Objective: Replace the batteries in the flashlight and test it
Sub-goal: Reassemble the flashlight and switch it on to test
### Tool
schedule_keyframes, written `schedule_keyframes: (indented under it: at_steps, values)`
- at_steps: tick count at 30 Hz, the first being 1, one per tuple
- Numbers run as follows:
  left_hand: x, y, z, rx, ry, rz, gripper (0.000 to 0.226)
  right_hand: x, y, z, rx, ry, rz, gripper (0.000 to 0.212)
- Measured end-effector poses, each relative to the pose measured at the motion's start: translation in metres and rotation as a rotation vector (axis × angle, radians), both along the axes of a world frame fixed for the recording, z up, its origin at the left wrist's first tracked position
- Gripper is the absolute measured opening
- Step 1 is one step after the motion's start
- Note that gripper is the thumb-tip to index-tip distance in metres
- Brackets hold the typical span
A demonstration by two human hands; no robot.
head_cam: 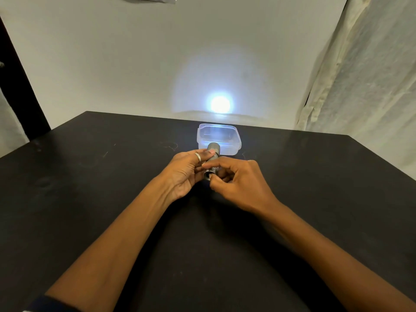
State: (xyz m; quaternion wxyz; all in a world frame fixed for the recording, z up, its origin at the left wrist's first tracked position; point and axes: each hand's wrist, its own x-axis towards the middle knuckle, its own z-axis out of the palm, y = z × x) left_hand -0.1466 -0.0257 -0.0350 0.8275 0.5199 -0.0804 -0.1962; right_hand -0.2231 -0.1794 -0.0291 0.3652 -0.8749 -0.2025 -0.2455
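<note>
No text, label, brand or number can be read anywhere, not even on the flashlight.

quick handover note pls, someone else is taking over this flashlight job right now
Left hand: wrapped around the small grey metal flashlight, held above the black table.
Right hand: fingertips at its tail end, thumb on the rear.
Clear plastic box: on the table just beyond, looks empty.
Done: flashlight is lit, bright spot on the white wall.
Left: probably just switch off and set down.
</note>
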Motion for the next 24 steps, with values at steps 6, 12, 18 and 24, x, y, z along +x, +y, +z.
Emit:
schedule_keyframes:
  at_steps: [6, 12, 18, 24]
  values:
    - [0.0008, 0.0004, -0.0005, 0.011, 0.011, 0.040, 0.022, 0.0024, -0.0038, 0.0016, 0.005, 0.054, 0.036, 0.031]
    - [-0.0007, 0.0000, 0.0009, 0.050, -0.013, 0.024, 0.040, 0.0015, -0.0044, 0.0016, -0.006, 0.037, 0.019, 0.034]
    - [-0.0035, -0.0032, 0.0038, 0.129, -0.031, 0.019, 0.057, 0.0008, -0.0022, 0.0037, 0.084, 0.005, 0.005, 0.031]
    - [-0.0048, -0.0018, 0.0024, 0.039, -0.019, 0.056, 0.035, 0.0001, -0.0047, 0.0044, 0.015, -0.018, 0.006, 0.032]
